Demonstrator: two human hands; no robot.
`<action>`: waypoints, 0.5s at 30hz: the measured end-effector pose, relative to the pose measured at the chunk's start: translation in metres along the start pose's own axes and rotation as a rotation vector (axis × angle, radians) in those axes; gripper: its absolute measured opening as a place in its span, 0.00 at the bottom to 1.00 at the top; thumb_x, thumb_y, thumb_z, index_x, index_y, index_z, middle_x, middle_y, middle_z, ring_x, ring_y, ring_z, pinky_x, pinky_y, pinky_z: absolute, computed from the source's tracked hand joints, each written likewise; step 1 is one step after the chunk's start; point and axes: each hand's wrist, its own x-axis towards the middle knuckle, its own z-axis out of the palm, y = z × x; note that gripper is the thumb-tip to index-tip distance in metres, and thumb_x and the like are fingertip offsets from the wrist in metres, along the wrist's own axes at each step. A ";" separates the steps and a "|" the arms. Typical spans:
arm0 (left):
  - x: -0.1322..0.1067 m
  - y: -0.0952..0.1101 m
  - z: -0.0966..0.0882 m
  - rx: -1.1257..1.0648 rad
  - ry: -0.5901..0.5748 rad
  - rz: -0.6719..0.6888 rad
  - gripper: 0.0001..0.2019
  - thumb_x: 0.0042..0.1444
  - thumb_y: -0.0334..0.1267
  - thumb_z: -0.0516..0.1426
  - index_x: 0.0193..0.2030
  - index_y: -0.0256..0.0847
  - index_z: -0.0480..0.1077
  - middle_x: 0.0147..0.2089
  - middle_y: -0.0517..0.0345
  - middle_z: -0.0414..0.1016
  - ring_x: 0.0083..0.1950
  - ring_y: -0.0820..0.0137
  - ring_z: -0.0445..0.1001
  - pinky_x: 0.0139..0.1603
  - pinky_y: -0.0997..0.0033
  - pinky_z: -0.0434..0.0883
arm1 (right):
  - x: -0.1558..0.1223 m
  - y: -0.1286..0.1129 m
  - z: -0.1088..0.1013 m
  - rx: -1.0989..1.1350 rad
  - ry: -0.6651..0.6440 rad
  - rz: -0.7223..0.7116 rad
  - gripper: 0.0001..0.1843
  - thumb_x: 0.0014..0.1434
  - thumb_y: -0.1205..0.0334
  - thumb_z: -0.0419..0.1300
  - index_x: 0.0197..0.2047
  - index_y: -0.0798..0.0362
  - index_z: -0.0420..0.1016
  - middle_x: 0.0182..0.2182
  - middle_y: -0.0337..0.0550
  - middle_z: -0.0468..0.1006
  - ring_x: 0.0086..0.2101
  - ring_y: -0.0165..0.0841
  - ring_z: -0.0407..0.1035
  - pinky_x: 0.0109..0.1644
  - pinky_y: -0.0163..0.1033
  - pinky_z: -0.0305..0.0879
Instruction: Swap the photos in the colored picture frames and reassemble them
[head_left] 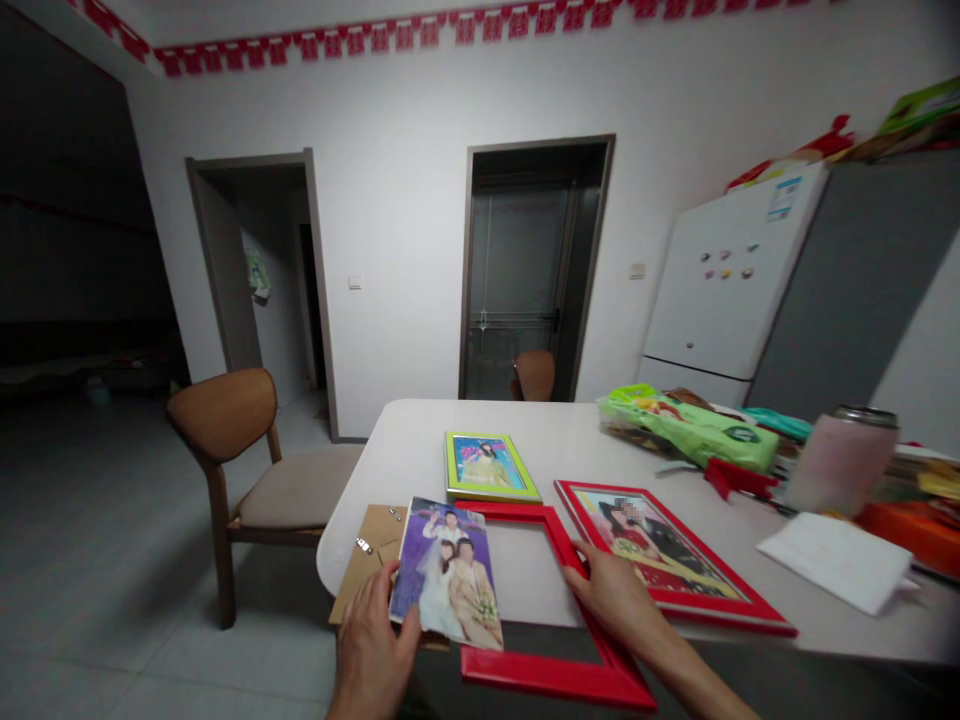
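My left hand (375, 632) grips the left edge of a wedding photograph (427, 590), its thumb near the lower corner. Partly under the photo lies a brown backing board (379, 550) with metal clips. My right hand (611, 590) is closed around the right side of a red picture frame (555, 675), and the table top shows through its opening. The photo overlaps the frame's left side. That frame's near end sticks out past the table edge. Just to the right lies a second red picture frame (720, 580) holding a picture. Behind is a yellow-green picture frame (531, 490), also with a picture.
The white table (555, 425) carries a green packet (705, 430), a pink jar (844, 465) and folded white paper (836, 560) on the right. A wooden chair (277, 490) stands at the left. Beyond are a fridge (720, 280) and two doorways.
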 end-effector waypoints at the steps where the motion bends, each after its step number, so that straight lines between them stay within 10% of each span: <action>1: -0.001 -0.001 0.000 0.060 0.000 0.015 0.19 0.48 0.38 0.49 0.48 0.37 0.60 0.44 0.50 0.69 0.46 0.61 0.67 0.45 0.61 0.63 | 0.000 0.000 0.002 -0.020 -0.002 -0.020 0.20 0.49 0.61 0.48 0.43 0.61 0.69 0.32 0.53 0.76 0.34 0.38 0.69 0.37 0.36 0.58; 10: -0.004 -0.004 -0.001 0.265 0.001 0.176 0.14 0.49 0.37 0.50 0.44 0.39 0.63 0.38 0.52 0.70 0.42 0.62 0.67 0.43 0.59 0.62 | 0.003 0.000 0.006 -0.077 0.044 -0.134 0.18 0.48 0.64 0.49 0.40 0.61 0.70 0.36 0.55 0.73 0.38 0.39 0.66 0.43 0.39 0.58; 15: -0.003 0.006 0.003 0.205 -0.056 0.251 0.16 0.48 0.35 0.51 0.45 0.38 0.63 0.43 0.49 0.69 0.46 0.61 0.65 0.47 0.56 0.62 | -0.002 -0.026 0.008 0.251 0.031 -0.164 0.21 0.47 0.62 0.50 0.44 0.61 0.69 0.39 0.53 0.72 0.37 0.36 0.67 0.43 0.38 0.59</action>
